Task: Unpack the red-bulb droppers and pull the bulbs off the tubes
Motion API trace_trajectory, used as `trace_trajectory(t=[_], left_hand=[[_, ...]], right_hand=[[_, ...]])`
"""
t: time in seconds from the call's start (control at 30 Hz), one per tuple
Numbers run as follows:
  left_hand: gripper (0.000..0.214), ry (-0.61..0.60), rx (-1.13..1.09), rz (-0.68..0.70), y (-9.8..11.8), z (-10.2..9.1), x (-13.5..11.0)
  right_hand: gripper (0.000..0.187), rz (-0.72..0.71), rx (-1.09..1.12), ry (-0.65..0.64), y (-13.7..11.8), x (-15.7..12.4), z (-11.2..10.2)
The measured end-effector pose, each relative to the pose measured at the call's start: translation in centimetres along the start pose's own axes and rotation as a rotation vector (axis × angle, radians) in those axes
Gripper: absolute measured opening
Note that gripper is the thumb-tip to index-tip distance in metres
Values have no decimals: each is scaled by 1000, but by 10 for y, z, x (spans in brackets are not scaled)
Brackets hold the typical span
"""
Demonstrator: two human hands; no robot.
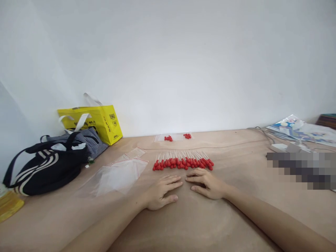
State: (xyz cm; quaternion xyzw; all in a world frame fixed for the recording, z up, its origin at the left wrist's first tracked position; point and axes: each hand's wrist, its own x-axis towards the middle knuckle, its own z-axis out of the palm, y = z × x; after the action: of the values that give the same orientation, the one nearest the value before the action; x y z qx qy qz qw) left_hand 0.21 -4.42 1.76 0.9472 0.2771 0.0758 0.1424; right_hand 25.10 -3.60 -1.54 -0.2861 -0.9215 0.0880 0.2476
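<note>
My left hand [164, 191] lies flat on the brown tabletop [168, 231], fingers stretched out, holding nothing. Opposite it rests my right hand [206, 183], also flat and empty, its fingertips pointing toward the left one. Just beyond both hands is a row of thin pale sticks with red tips [183, 162], the red ends facing me. Several clear zip bags [118, 176] with red seal lines lie overlapping to the left. Farther back, near the wall, a clear bag [177, 137] has two small clusters of red-tipped sticks in or on it.
At the left stand a yellow shopping bag [105, 122], a striped bag [96, 143] and a black bag [57, 171]. A white power strip [279, 147] with cables and printed plastic packaging [301, 129] lie at the right. A white wall [183, 70] closes off the back.
</note>
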Motion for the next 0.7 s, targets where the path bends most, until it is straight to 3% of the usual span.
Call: trace_trajectory(t=[0.2,0.57,0.7], left_hand=[[52,-83,33,-38,-12,-5,22],[55,-96,43,-31,-31,-6,32],[50,-1,50,-5,-35,-2,30]], right_hand=[[55,28,10,-167,12,6,-2],[57,56,79,-172,27,19,-4],[57,57,98,-155,29,19,-2]])
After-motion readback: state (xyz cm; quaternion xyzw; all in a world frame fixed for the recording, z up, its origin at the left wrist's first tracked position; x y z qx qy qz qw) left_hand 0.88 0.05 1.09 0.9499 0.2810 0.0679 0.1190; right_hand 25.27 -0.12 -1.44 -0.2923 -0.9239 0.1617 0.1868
